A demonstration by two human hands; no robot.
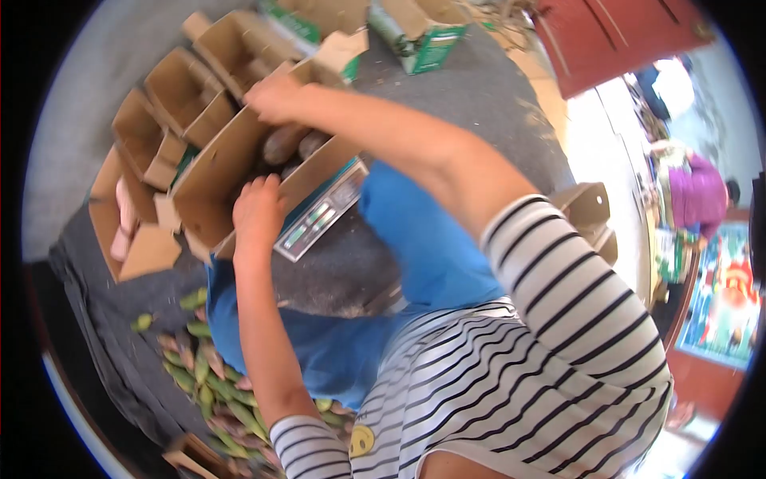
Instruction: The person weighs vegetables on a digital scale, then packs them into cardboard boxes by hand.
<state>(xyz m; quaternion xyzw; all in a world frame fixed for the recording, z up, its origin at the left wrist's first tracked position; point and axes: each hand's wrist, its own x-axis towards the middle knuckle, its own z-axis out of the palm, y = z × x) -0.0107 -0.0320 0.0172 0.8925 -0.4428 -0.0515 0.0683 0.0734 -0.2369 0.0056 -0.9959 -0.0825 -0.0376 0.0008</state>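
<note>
An open cardboard box (209, 177) stands on a digital scale (319, 214), whose panel shows along the box's near side. Several dark brown, oval pieces of produce (283, 144) lie inside. My right hand (275, 96) is at the box's upper end, its fingers closed over the cardboard edge. Over the lower end is my left hand (259, 209), with its fingers curled. Whatever that hand may hold is hidden, and the picture is slightly blurred there.
More open cardboard boxes (177, 84) stand in a row beyond the scale. A green-printed box (423, 40) is at the top. Elongated green and pinkish produce (209, 375) lies heaped on the dark floor cloth (104, 319). A person in purple (696, 191) is at the far right.
</note>
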